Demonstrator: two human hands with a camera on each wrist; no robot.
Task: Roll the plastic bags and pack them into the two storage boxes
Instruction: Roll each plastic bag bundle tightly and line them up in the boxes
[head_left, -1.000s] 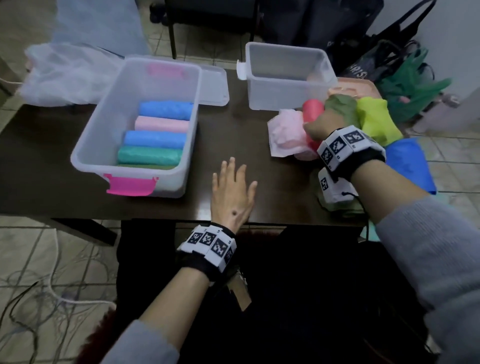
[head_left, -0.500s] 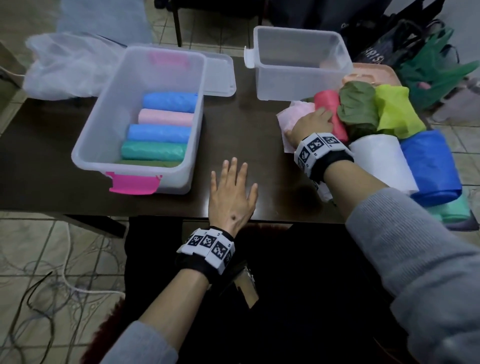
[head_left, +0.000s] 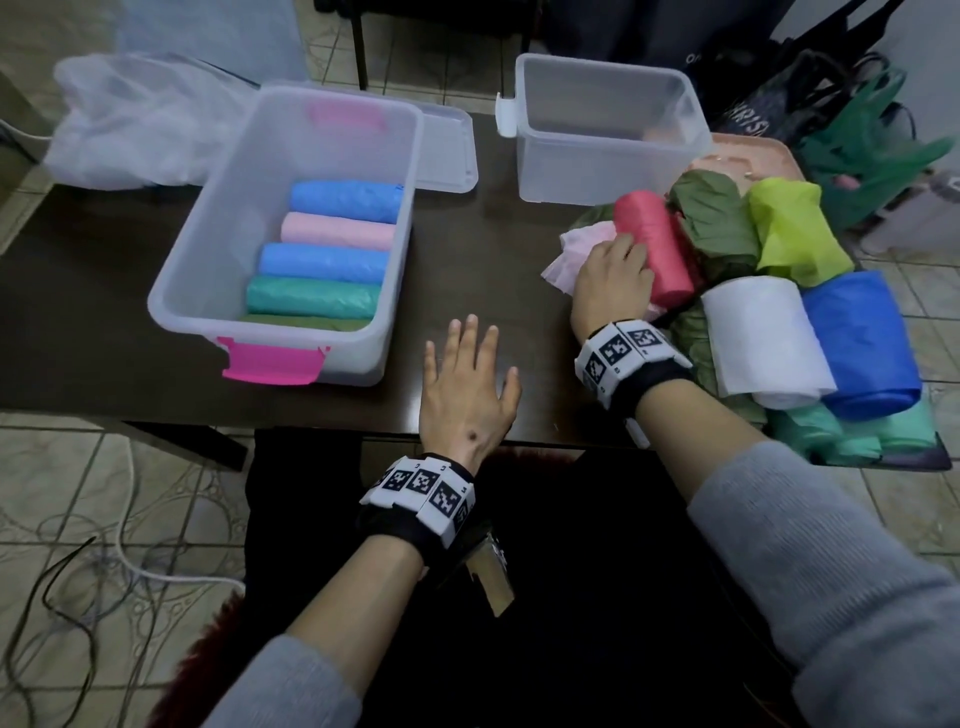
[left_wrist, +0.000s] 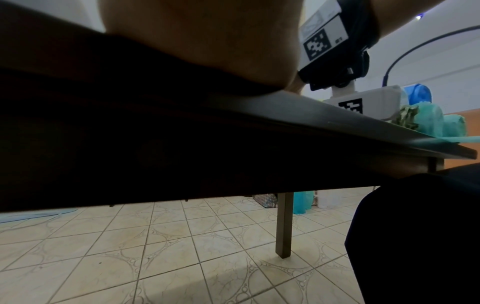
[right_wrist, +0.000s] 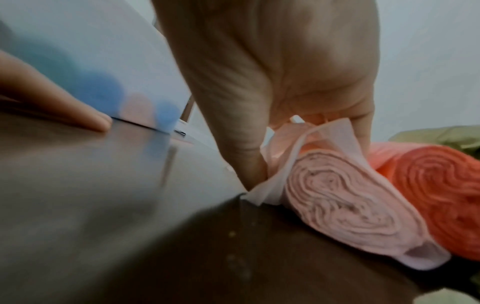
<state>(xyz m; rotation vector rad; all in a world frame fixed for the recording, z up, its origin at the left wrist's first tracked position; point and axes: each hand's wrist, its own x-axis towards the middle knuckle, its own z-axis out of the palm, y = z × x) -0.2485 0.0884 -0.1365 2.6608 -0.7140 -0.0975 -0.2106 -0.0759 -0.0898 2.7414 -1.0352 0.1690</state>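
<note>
Pink roll (right_wrist: 345, 207) lies on the table (head_left: 467, 249) against the red roll (head_left: 655, 244), its loose flap pinched by the right hand (head_left: 613, 280), while the left hand (head_left: 467, 384) rests flat, fingers straight, near the box (head_left: 208, 291).

The table (head_left: 467, 270) under my palm is dark wood with a smooth, faintly glossy top. The two storage boxes, at eleven o'clock (head_left: 208, 249) and one o'clock (head_left: 597, 171), are frosted translucent plastic with a dull sheen. The pink roll (right_wrist: 345, 207) at my fingertips is thin, crinkled, matt plastic film wound in soft layers.
</note>
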